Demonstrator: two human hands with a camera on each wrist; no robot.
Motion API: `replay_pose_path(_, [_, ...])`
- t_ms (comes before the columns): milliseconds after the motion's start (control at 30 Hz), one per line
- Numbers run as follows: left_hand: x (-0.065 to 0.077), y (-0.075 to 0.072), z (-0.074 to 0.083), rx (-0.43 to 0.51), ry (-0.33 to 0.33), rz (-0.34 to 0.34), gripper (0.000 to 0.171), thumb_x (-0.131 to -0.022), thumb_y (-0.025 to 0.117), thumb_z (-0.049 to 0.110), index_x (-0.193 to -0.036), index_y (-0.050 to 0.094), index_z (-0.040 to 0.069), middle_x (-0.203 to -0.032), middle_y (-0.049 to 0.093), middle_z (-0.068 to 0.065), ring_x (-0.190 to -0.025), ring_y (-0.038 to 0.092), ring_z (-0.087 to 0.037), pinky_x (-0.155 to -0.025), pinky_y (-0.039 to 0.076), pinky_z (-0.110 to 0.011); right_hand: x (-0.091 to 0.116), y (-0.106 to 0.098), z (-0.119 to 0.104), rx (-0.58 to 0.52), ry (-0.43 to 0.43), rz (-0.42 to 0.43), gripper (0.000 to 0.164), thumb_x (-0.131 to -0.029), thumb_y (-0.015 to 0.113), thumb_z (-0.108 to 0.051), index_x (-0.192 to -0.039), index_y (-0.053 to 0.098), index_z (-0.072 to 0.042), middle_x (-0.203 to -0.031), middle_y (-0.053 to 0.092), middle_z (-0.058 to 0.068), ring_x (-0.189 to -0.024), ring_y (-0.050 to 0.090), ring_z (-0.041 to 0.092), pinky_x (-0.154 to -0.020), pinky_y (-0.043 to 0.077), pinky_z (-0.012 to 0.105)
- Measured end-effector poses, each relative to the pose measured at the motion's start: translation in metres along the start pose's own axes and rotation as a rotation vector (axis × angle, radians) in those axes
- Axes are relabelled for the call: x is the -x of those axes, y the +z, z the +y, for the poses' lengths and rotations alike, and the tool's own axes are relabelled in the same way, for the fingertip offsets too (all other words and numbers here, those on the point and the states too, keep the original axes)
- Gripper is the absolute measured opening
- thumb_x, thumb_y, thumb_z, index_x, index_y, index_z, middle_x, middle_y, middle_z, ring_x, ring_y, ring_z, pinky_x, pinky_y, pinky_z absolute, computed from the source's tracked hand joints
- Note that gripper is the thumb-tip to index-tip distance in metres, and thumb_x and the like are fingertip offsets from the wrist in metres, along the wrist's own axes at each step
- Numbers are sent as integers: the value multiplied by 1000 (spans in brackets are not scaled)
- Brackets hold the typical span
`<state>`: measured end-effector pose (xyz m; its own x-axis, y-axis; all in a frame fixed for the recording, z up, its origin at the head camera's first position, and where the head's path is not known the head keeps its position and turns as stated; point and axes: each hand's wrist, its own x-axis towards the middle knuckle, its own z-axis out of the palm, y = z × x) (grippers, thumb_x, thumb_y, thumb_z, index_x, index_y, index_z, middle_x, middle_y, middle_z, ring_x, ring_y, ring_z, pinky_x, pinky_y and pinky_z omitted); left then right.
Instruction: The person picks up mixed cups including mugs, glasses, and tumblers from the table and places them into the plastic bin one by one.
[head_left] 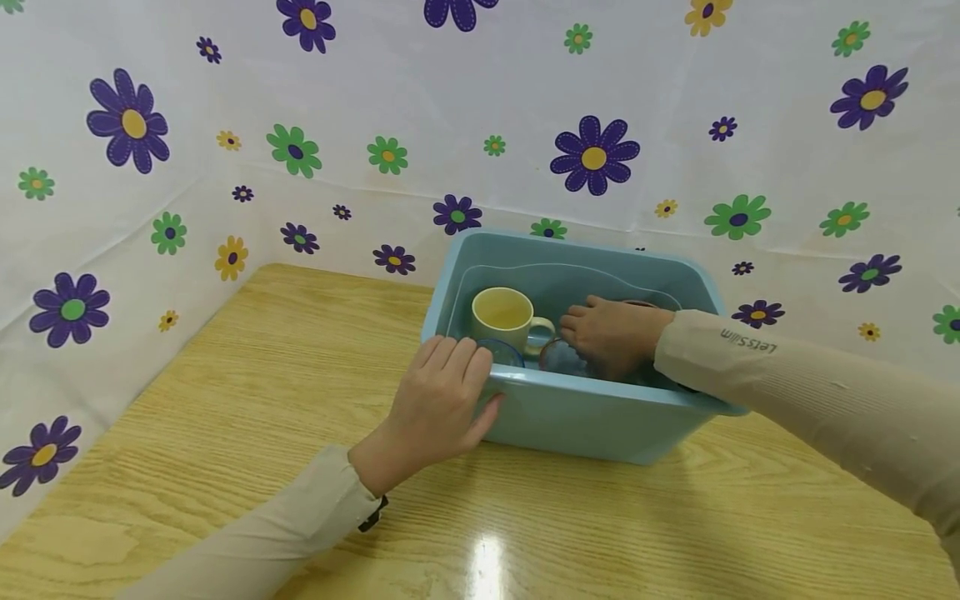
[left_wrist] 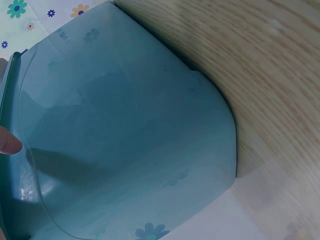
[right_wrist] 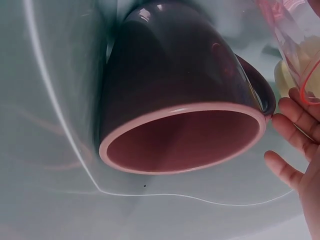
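Observation:
My left hand (head_left: 442,400) grips the near rim of a light blue plastic bin (head_left: 577,421), fingers over the edge and thumb on the outer wall. In the left wrist view only a fingertip (left_wrist: 10,141) shows beside the rim. Down inside the bin is my right hand (head_left: 618,333). In the right wrist view its fingers are loosely extended by a clear glass with a red rim (right_wrist: 300,55); whether they touch it I cannot tell. Beside them lies a dark mug with a pink inside (right_wrist: 175,70), its mouth facing the camera. Nothing is visibly held by this hand.
A pale yellow mug (head_left: 487,329) stands in the left part of the bin, handle to the right. In front of it, a blue-rimmed glass (head_left: 504,352) is partly hidden by the near wall. The bin stands on a wooden table (head_left: 337,333) against a flower-print cloth (head_left: 510,75).

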<state>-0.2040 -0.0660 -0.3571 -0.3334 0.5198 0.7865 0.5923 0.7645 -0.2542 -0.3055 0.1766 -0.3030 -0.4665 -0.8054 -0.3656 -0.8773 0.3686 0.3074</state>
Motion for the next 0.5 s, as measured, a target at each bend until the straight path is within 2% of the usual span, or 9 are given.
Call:
replay_pose_path(300, [-1,-2,-1,-4,4,-3,40,-69,71,34,-84,51,4,-72,50,-6,-66,50,-23,-69,41,-33,2,-4,1,-3,18,-9,49,-79,70,-36,-114,58,-4,-109,59,9,-100,53,24,-86,44,43])
replay_pose_path(500, [-1,-2,0,10,-1,-9,39,-69,72,33,-83,51,4,-71,49,-6,-65,49,-22,-67,41,-32,5,-5,2,11,50,-38,60,-73,74,-44,-114,57,-4,-109,58,9,-101,53,24,-86,44,44])
